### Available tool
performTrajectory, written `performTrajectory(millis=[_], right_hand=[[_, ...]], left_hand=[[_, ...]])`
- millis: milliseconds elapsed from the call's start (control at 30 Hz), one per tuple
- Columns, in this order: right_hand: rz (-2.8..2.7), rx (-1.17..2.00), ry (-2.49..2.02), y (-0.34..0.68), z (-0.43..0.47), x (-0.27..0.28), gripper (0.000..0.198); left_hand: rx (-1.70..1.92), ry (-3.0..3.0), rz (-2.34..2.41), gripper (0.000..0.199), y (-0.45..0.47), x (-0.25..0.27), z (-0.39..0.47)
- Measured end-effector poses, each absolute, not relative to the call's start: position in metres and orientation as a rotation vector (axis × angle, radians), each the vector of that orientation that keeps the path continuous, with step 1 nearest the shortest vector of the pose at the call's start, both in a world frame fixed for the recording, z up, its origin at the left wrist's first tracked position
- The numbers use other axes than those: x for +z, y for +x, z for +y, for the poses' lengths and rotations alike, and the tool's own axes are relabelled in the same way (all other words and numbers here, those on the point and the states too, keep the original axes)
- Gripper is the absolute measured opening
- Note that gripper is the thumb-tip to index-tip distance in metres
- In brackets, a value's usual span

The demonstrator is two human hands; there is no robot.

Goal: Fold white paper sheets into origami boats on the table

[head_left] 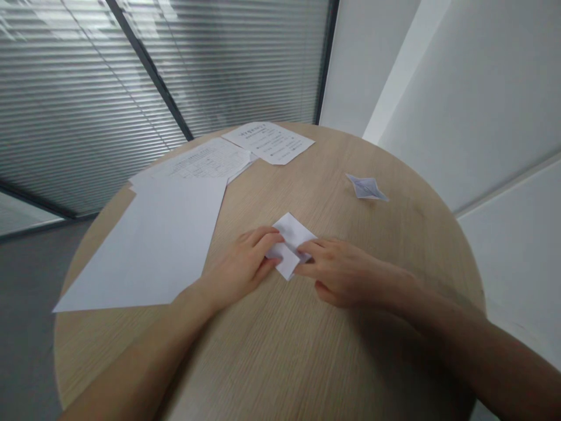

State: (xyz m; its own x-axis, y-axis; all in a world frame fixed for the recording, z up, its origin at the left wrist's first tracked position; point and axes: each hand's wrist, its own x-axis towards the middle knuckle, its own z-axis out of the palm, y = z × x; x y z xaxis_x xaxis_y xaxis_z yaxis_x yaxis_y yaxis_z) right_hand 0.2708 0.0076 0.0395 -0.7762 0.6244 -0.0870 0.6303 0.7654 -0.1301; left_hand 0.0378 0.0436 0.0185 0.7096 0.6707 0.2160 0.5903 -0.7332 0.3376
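Note:
A small folded piece of white paper [293, 229] lies on the round wooden table [263, 362], one corner pointing away from me and a flap showing on its near side. My left hand [245, 260] grips its left edge, fingers on top and the thumb near the lower flap. From the right, my right hand [335, 269] pinches the right corner between bent fingers and thumb. The fingertips cover parts of both side corners. Beyond my right hand sits a folded paper shape [367, 187] with pointed ends, apart from both hands.
A large blank white sheet [162, 240] spreads over the table's left side, its near-left corner past the edge. Behind it lie printed sheets [205, 159] and another printed page [272, 142]. Window blinds [245, 58] and a white wall [495, 88] stand close behind the table.

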Motion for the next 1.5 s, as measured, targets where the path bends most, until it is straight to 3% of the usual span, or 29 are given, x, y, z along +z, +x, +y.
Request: performTrajectory(millis=[67,200,400,767,1133,1267,1500], right_hand=[[2.952,-0.325,0.977,0.280,0.010,0.042,0.038],[2.993,-0.549,0.960,0.295,0.019,0.042,0.036],[3.031,-0.749,1.061,0.309,0.035,0.033,0.027],[3.030,0.097,0.991,0.287,0.041,0.018,0.016],[3.160,0.302,0.885,0.290,0.044,0.014,0.022],[3.313,0.206,1.021,0.296,0.044,0.014,0.022],[3.521,-0.248,1.297,0.302,0.046,0.014,0.017]], left_hand=[[0.469,2.732,1.027,0.037,0.041,0.016,0.042],[0.389,2.879,0.936,0.025,0.044,0.015,0.040],[0.277,2.954,0.862,0.029,0.038,0.014,0.041],[0.259,3.083,0.744,0.030,0.041,0.017,0.046],[0.387,3.144,0.698,0.038,0.039,0.015,0.047],[0.515,3.152,0.687,0.037,0.039,0.018,0.047],[0.579,3.189,0.657,0.027,0.040,0.020,0.044]])
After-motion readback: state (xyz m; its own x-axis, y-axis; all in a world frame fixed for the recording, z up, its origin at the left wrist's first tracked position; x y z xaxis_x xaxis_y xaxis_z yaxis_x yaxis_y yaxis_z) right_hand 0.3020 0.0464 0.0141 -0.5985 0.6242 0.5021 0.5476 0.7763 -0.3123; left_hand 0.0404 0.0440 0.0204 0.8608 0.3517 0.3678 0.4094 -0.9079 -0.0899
